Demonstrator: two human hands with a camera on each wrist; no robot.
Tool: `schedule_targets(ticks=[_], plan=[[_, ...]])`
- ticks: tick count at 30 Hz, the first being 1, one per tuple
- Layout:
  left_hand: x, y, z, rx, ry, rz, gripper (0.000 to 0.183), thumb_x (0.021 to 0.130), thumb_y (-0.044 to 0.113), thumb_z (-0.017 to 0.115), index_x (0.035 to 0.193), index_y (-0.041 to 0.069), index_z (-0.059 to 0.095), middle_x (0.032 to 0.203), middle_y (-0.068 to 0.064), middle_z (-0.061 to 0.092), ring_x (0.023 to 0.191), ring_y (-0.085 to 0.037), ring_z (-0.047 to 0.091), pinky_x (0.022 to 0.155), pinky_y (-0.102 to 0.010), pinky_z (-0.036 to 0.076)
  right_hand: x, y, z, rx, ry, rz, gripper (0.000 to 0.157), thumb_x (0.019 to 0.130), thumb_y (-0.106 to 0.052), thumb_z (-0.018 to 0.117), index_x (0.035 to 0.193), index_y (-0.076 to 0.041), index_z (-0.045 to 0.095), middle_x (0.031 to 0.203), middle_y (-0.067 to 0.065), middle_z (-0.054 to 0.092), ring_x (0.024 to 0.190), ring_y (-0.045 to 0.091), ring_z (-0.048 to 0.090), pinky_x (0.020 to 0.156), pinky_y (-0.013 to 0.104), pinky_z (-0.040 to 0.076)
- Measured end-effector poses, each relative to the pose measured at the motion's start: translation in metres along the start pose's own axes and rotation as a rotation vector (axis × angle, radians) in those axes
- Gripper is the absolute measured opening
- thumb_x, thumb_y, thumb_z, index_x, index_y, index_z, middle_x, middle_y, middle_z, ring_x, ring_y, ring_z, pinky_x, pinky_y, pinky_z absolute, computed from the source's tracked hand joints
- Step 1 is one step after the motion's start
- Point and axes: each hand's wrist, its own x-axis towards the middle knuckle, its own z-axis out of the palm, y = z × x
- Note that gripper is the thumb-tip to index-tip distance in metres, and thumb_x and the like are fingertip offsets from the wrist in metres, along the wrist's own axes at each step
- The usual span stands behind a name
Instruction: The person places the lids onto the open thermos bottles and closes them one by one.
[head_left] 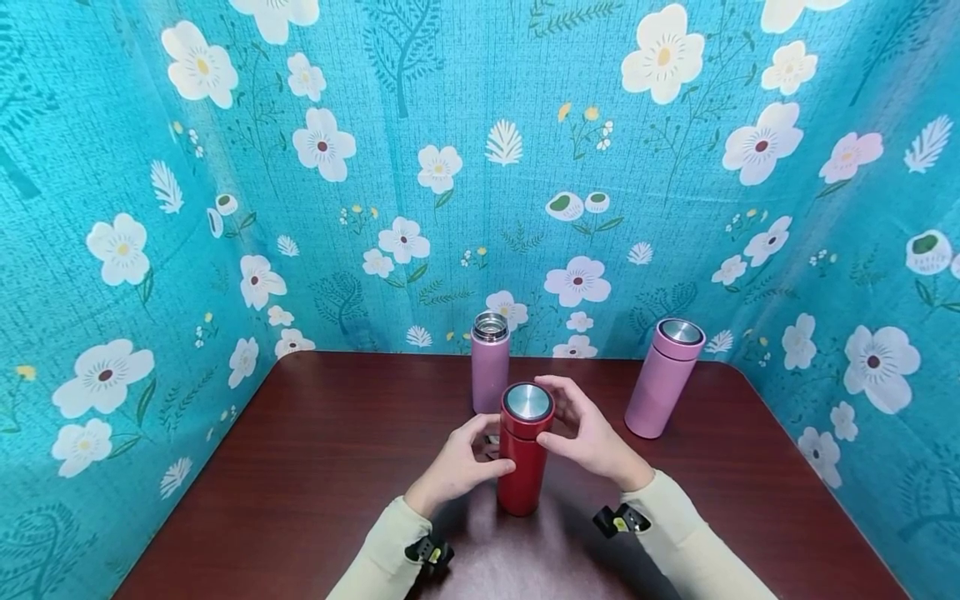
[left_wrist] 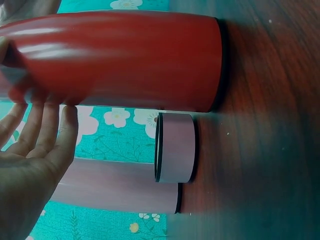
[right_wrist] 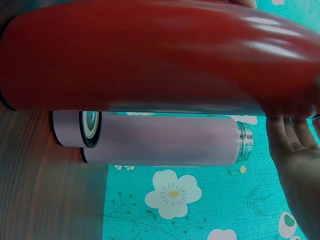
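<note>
A red thermos flask with a steel-topped lid stands upright on the table. My left hand holds its body from the left, thumb in front and fingers round the back. From the right, my right hand grips it around the lid and neck, thumb near the seam. Just behind stands a pink thermos flask, its metal mouth uncovered. A pink lid rests on the table beside that flask, its inner side up in the right wrist view, and the red flask mostly hides it in the head view.
Another pink flask, capped with a steel-topped lid, stands at the back right. The dark red wooden table ends at a blue flowered curtain behind and on both sides. Each wrist wears a small black camera.
</note>
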Motion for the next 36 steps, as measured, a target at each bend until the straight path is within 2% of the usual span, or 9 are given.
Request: schedule_targets(ticks=[3, 9, 17, 30, 36], plan=[[-0.0006, -0.0009, 0.0003, -0.004, 0.0, 0.011, 0.058, 0.081, 0.016, 0.075, 0.133, 0.02, 0.049, 0.124, 0.0, 0.056, 0.11, -0.019, 0.055, 0.087, -0.038, 0.051, -0.0003, -0.0001, 0.0009, 0.012, 0.009, 0.003, 0.073, 0.079, 0.0, 0.07, 0.14, -0.005, 0.031, 0.129, 0.016, 0.049, 0.117, 0.021, 0.052, 0.093, 0.032, 0.047], [-0.0015, 0.0015, 0.0003, 0.004, 0.003, 0.036, 0.057, 0.081, 0.022, 0.075, 0.132, 0.02, 0.05, 0.123, 0.0, 0.056, 0.11, -0.022, 0.055, 0.086, -0.037, 0.051, -0.0007, 0.0002, -0.0001, 0.007, -0.018, 0.006, 0.068, 0.084, -0.004, 0.065, 0.143, -0.007, 0.03, 0.133, 0.014, 0.048, 0.12, 0.02, 0.05, 0.093, 0.036, 0.047], [-0.0019, 0.0034, 0.0001, 0.003, 0.005, 0.025, 0.057, 0.081, 0.021, 0.075, 0.133, 0.02, 0.049, 0.124, 0.0, 0.056, 0.11, -0.022, 0.055, 0.085, -0.03, 0.051, -0.0012, -0.0016, -0.0006, -0.027, -0.031, 0.002, 0.065, 0.087, -0.005, 0.061, 0.145, -0.01, 0.031, 0.134, 0.011, 0.047, 0.122, 0.019, 0.049, 0.094, 0.035, 0.046], [-0.0021, 0.0027, 0.001, 0.006, 0.009, 0.03, 0.057, 0.081, 0.021, 0.076, 0.132, 0.019, 0.05, 0.122, 0.0, 0.056, 0.108, -0.02, 0.056, 0.086, -0.037, 0.051, -0.0008, -0.0012, 0.0013, 0.025, -0.002, 0.01, 0.071, 0.081, -0.004, 0.069, 0.141, -0.006, 0.031, 0.129, 0.014, 0.049, 0.117, 0.023, 0.052, 0.092, 0.035, 0.047], [-0.0028, 0.0043, 0.0008, 0.006, 0.013, 0.015, 0.058, 0.08, 0.022, 0.076, 0.132, 0.021, 0.05, 0.123, 0.001, 0.056, 0.11, -0.021, 0.055, 0.086, -0.036, 0.051, -0.0018, -0.0019, 0.0007, 0.015, -0.021, 0.019, 0.071, 0.084, -0.008, 0.066, 0.144, -0.007, 0.029, 0.134, 0.013, 0.046, 0.122, 0.02, 0.049, 0.093, 0.043, 0.047]])
